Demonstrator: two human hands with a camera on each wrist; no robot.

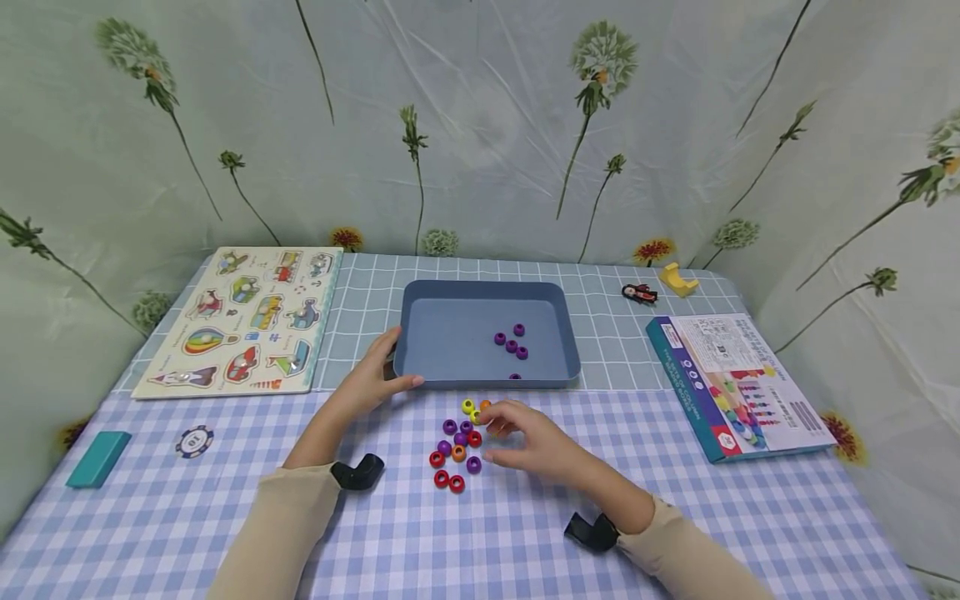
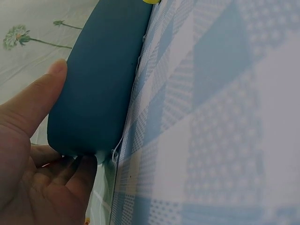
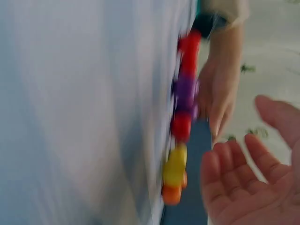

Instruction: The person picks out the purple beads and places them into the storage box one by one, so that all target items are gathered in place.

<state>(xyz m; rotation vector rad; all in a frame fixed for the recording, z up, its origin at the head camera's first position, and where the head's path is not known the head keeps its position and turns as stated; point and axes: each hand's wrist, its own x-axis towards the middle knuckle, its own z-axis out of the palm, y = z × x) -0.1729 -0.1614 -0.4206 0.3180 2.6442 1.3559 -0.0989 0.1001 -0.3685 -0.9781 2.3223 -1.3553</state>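
My left hand (image 1: 366,382) holds the left front corner of a shallow blue-grey tray (image 1: 450,333). In the left wrist view, its thumb (image 2: 57,77) lies along the tray wall (image 2: 96,89) while the fingers bend against the side. Several purple beads (image 1: 512,345) lie inside the tray, towards its right. In front of it is a loose group of red beads (image 1: 437,459), purple beads (image 1: 450,427), yellow beads (image 1: 468,406) and orange beads (image 1: 459,453). Over the right edge of this group hovers my right hand (image 1: 536,442), its fingers loosely bent and nothing visible in them.
At the left lie a picture puzzle board (image 1: 247,325), a teal block (image 1: 99,459) and a round chip (image 1: 195,442). A flat toy box (image 1: 738,387) is at the right, with a small dark figure (image 1: 640,293) and a yellow curved piece (image 1: 678,280) behind it.
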